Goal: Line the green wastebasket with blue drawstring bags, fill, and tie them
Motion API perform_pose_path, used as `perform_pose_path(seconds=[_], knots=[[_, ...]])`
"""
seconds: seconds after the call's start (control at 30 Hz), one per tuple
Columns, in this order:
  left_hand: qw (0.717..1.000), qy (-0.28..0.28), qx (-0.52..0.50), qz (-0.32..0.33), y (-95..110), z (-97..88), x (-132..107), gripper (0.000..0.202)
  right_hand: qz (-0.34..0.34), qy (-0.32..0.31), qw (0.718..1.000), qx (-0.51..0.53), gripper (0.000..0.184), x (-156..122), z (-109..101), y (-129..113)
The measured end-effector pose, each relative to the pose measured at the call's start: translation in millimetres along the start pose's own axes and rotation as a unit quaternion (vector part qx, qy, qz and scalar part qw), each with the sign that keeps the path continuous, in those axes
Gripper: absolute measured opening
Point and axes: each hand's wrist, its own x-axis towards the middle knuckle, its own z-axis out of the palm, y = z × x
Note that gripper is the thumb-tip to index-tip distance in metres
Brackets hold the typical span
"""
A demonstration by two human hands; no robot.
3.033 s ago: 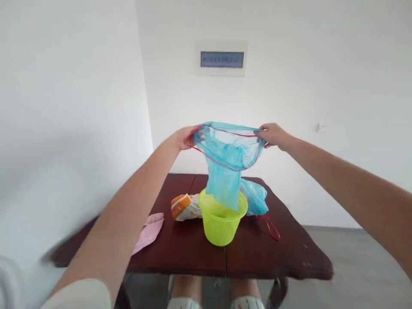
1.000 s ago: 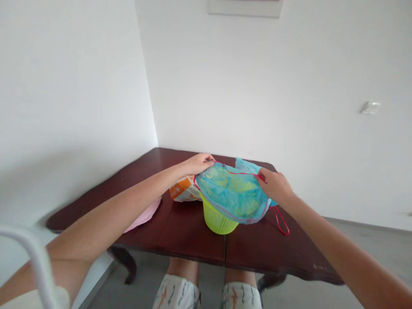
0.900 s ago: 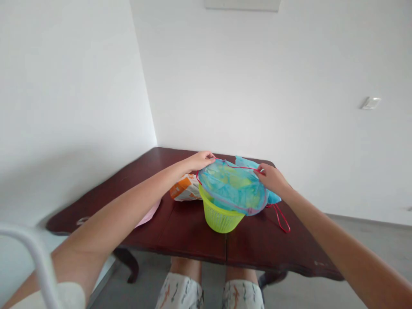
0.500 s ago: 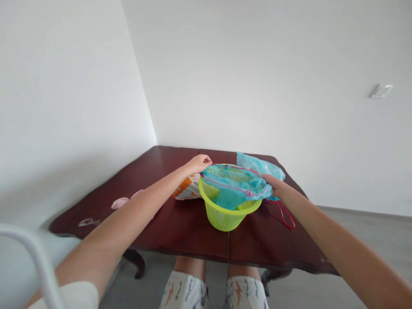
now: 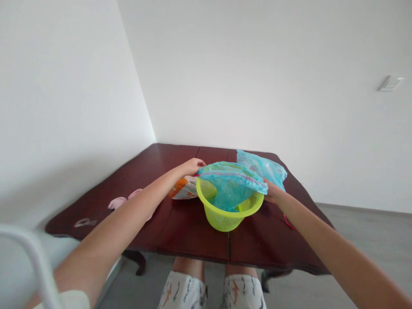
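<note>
A lime-green mesh basket (image 5: 225, 216) stands on the dark wooden table (image 5: 189, 234). A thin blue plastic bag with a red drawstring (image 5: 230, 182) hangs into the basket, its mouth stretched over the far rim. My left hand (image 5: 192, 165) is closed on the bag's edge at the basket's far left rim. My right hand (image 5: 272, 194) is closed on the bag's edge at the right rim, partly hidden behind the plastic.
A second blue bag (image 5: 262, 167) lies behind the basket. An orange-and-white packet (image 5: 183, 189) lies to the basket's left, and a pink cloth (image 5: 124, 201) sits further left. White walls close the corner behind the table. My knees show under the front edge.
Both hands lowered the opened bag from high above the basket down onto it. The bag's body dropped inside and its mouth now sits at the rim.
</note>
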Motion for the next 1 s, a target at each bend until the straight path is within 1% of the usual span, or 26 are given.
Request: perform_pose_path(seconds=[0.03,0.1,0.13,0.17,0.2,0.23,0.27,0.3,0.33,0.37,0.4,0.47,0.53,0.6,0.67,0.7,0.77,0.83,0.93,0.97,1.0], knots=[[1.0,-0.002,0.002,0.008,-1.1,-6.1,-10.1,0.02,0.001,0.021,1.0,0.007,0.053,-4.5,-4.1,5.4],[1.0,-0.002,0.006,0.022,-1.1,-18.1,-31.8,0.027,-0.002,0.072,0.997,0.015,0.063,-14.3,-14.0,14.1],[0.999,0.011,0.008,0.033,0.4,-22.8,-43.2,0.031,-0.007,0.1,0.995,0.015,0.068,-19.8,-18.7,16.7],[0.998,0.035,0.013,0.054,2.7,-26.0,-55.3,0.034,-0.022,0.138,0.99,0.01,0.071,-26.3,-22.7,17.7],[0.994,0.062,0.021,0.087,5.7,-27.5,-68.1,0.037,-0.051,0.179,0.982,-0.005,0.069,-34.1,-25.3,17.5],[0.987,0.083,0.035,0.132,9.2,-26.9,-81.7,0.038,-0.098,0.219,0.97,-0.033,0.062,-43.4,-26.2,16.1],[0.977,0.091,0.054,0.187,12.6,-24.5,-95.9,0.039,-0.157,0.245,0.954,-0.072,0.052,-54.5,-25.0,14.1],[0.964,0.072,0.081,0.243,15.4,-20.5,-110.5,0.04,-0.222,0.252,0.934,-0.12,0.04,-66.9,-21.7,11.9],[0.95,0.041,0.109,0.291,17.4,-15.2,-125.0,0.04,-0.283,0.243,0.912,-0.172,0.033,-80.3,-16.2,10.2],[0.937,0.014,0.133,0.323,18.1,-9.2,-138.7,0.043,-0.33,0.219,0.892,-0.22,0.031,-93.7,-8.9,9.2],[0.927,0.006,0.145,0.346,17.3,-3.0,-151.3,0.043,-0.361,0.199,0.874,-0.259,0.029,-106.3,-0.2,9.3],[0.917,0.028,0.145,0.371,11.7,8.3,-171.2,0.03,-0.395,0.192,0.841,-0.315,0.028,-125.6,18.7,12.5],[0.912,0.057,0.145,0.38,2.6,17.2,-183.8,0.018,-0.414,0.218,0.816,-0.339,0.028,-134.6,36.4,18.6],[0.91,0.092,0.15,0.375,-6.2,23.9,-190.2,0.02,-0.429,0.251,0.8,-0.336,0.027,-134.9,50.5,25.6],[0.915,0.136,0.142,0.353,-11.6,29.5,-192.4,0.026,-0.44,0.282,0.79,-0.319,0.029,-130.7,61.3,31.8],[0.918,0.151,0.135,0.34,-12.5,32.0,-192.5,0.026,-0.444,0.291,0.788,-0.313,0.031,-128.3,65.7,34.3],[0.926,0.151,0.13,0.319,-11.0,35.6,-192.1,0.022,-0.449,0.299,0.785,-0.305,0.036,-124.5,73.4,38.5],[0.932,0.141,0.136,0.305,-7.1,37.2,-192.3,0.024,-0.447,0.308,0.785,-0.298,0.04,-122.5,80.0,41.7],[0.937,0.154,0.147,0.275,-2.8,36.8,-195.6,0.045,-0.431,0.333,0.793,-0.273,0.045,-120.5,89.4,45.1],[0.94,0.154,0.148,0.267,-2.7,36.8,-197.1,0.05,-0.428,0.343,0.793,-0.264,0.044,-119.6,92.7,45.9],[0.942,0.152,0.144,0.261,-3.1,37.3,-198.4,0.05,-0.43,0.354,0.791,-0.254,0.041,-118.5,96.0,46.4]])
